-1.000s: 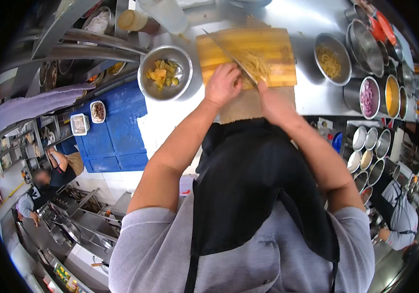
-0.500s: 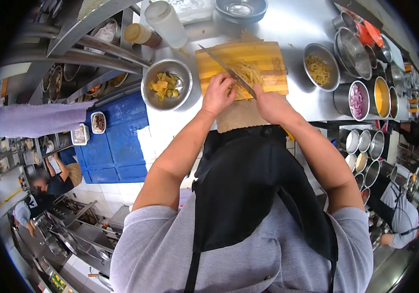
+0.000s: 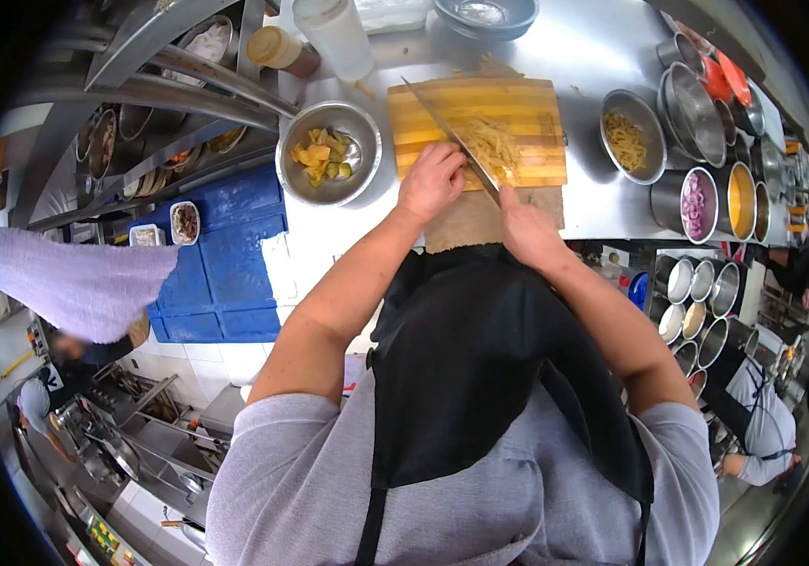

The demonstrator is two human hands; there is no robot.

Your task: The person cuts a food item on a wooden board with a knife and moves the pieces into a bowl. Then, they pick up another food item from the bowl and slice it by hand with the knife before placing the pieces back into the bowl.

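Note:
My right hand (image 3: 529,228) is closed round the handle of a long kitchen knife (image 3: 451,134), its blade slanting up and left across the striped wooden cutting board (image 3: 414,108). My left hand (image 3: 433,179) rests at the board's lower left, fingers curled close to the left side of the blade; whatever is under them is hidden. Right of the blade lies a pile of thin yellow-green strips (image 3: 489,141). A brown cloth or paper (image 3: 466,222) shows beneath the board's near edge. To the left stands a steel bowl (image 3: 283,170) holding yellow-green chunks (image 3: 324,156).
Another steel bowl (image 3: 609,156), right of the board, holds similar strips. Beyond it stand pots with chopped purple onion (image 3: 695,203) and an orange filling (image 3: 742,198). Squeeze bottles (image 3: 333,38) are at the back left. A blue surface (image 3: 220,274) is at left; other people work at both sides.
The knife has tilted more steeply, and my right hand has dropped slightly toward me. My left hand stays beside the blade. The whole view has shifted a little.

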